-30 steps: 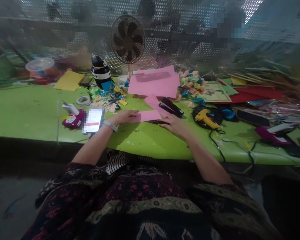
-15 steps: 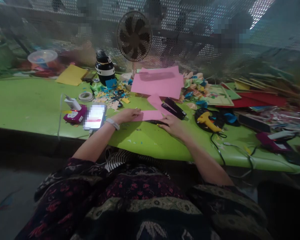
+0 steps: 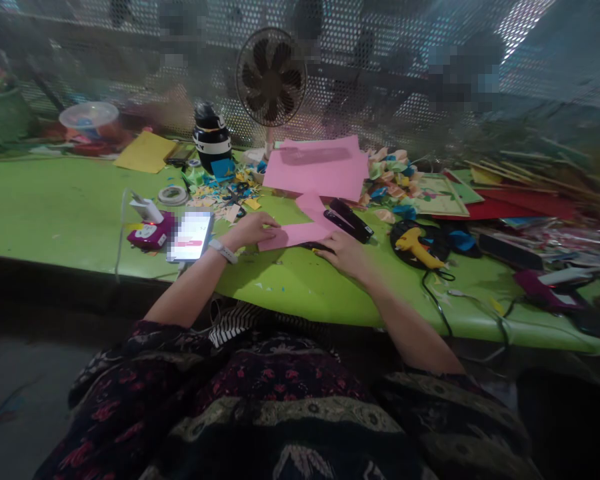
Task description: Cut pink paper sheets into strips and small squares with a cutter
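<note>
One strip of pink paper lies low over the near part of the table, spanning the gap between two hands. The left hand has its fingers drawn together on the upper edge, close to the left end, one corner projecting below them. The right hand meets the opposite end, thumb apart from the forefinger; whether it grips the paper I cannot tell. A dark object, mostly hidden, sits beneath the strip near that thumb.

The table is glossy green, flecked with tiny clippings at its front edge. Behind it rises a perforated screen, dim and blurred, with a fan before it.

Just beyond the hands, a second pink piece slants under the first; a black stapler stands in the way on its right side. Farther back are pink sheets, with curled paper pieces to their right. A lit phone lies near the left wrist; beyond it are a tape roll, mixed scraps and a black bottle. Rightward, a yellow glue gun rests on a dark round base, well apart from the strip.
</note>
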`<action>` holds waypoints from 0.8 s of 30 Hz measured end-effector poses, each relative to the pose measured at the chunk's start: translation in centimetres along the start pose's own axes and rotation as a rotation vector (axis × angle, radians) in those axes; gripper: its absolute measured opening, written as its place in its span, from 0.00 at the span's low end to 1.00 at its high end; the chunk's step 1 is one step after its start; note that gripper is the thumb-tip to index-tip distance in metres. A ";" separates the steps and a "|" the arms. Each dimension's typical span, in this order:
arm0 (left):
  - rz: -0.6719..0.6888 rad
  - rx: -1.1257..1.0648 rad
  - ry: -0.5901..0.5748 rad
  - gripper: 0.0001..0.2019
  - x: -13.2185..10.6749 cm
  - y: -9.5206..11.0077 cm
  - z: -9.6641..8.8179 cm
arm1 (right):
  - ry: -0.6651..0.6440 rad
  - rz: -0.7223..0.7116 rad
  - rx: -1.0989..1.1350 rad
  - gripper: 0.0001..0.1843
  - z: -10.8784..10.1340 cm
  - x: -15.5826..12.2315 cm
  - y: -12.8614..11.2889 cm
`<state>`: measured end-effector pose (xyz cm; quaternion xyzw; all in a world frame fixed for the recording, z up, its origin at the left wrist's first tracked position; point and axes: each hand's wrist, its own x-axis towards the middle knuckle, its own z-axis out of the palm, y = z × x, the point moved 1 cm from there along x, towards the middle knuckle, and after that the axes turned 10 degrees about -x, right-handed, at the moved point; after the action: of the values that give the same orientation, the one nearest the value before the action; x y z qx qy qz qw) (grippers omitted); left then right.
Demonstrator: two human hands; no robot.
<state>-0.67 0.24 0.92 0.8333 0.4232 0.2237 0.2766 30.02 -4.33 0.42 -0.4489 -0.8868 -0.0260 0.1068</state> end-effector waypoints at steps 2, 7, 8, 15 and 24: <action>-0.034 -0.015 -0.009 0.14 -0.1 -0.4 -0.8 | -0.001 0.006 -0.005 0.16 0.0 0.0 -0.1; -0.043 -0.135 -0.063 0.13 0.1 -0.8 -1.2 | -0.004 0.000 0.003 0.17 -0.3 0.3 -0.9; -0.050 -0.157 -0.068 0.14 0.1 -0.9 -1.1 | -0.003 0.001 0.000 0.17 -0.3 0.4 -1.0; -0.090 -0.224 -0.078 0.13 0.2 -1.5 -1.1 | -0.041 -0.030 0.025 0.17 -0.6 0.2 -0.4; -0.102 -0.228 -0.087 0.13 0.1 -1.0 -1.1 | -0.016 -0.044 -0.003 0.17 -0.4 -0.1 -0.2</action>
<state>-1.86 1.05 1.10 0.7827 0.4244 0.2196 0.3988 29.98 -4.63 0.78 -0.4296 -0.8972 -0.0260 0.0986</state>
